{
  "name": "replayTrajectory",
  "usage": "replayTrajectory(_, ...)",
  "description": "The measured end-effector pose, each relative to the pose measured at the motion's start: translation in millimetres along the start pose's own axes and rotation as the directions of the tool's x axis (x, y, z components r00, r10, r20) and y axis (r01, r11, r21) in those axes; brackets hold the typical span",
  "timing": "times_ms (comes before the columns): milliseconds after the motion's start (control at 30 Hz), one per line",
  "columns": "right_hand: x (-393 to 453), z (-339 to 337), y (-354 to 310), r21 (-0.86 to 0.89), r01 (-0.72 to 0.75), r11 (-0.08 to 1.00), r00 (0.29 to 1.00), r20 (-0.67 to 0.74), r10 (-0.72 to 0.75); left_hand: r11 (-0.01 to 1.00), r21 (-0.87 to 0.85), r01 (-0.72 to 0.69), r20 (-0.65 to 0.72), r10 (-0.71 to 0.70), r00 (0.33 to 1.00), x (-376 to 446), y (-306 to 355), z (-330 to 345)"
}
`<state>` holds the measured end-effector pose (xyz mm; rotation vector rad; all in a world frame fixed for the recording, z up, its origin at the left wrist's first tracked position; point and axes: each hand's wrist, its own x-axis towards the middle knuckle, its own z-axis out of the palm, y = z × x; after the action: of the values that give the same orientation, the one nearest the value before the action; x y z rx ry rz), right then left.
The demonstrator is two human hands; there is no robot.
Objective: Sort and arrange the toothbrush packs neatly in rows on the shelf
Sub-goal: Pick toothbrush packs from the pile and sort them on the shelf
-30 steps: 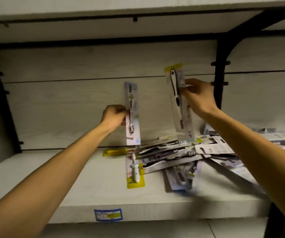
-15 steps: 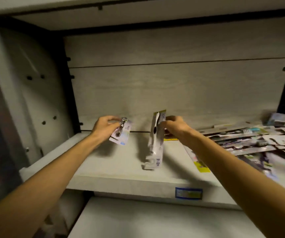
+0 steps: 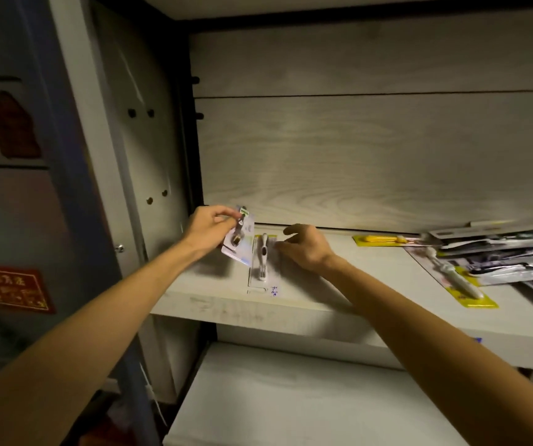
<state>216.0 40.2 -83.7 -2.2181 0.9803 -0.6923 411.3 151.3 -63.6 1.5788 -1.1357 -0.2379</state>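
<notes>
My left hand [image 3: 209,226] pinches a small toothbrush pack [image 3: 239,238] and holds it tilted just above the left end of the pale wooden shelf [image 3: 329,304]. A second pack with a white brush [image 3: 262,263] lies flat on the shelf, lengthwise toward the back wall. My right hand [image 3: 303,249] rests at that pack's right edge, fingers loosely spread over it. A jumbled pile of toothbrush packs [image 3: 496,255] lies at the right end of the shelf, with yellow-edged packs [image 3: 461,286] sticking out of it.
A grey side panel with peg holes [image 3: 136,175] closes the shelf on the left. The wood-grain back wall [image 3: 371,156] rises behind. A lower shelf [image 3: 291,400] juts out below. A red sign [image 3: 8,289] hangs at far left.
Both hands came down and left from the pile. The right hand's pack, held upright before, now lies flat on the shelf. The left hand still holds its pack.
</notes>
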Motion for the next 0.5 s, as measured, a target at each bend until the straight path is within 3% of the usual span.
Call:
replayTrajectory(267,-28.6,3.3,-6.7,-0.286,0.18,0.941,0.98,0.139,-0.145,0.997,0.068,-0.038,0.039,0.035,0.999,-5.8,-4.2,12.3)
replayTrajectory(400,-32.1,9.7,-12.0,-0.371,0.154,0.916,0.988,0.083,-0.132,0.995,0.091,-0.036,0.052,0.032,0.998,-5.9,2.5,15.5)
replayTrajectory(500,-37.6,-26.0,9.7,-0.375,0.108,0.921,0.991,-0.037,-0.131,0.993,0.102,-0.053,0.1,0.043,0.994,-3.4,13.0,27.9)
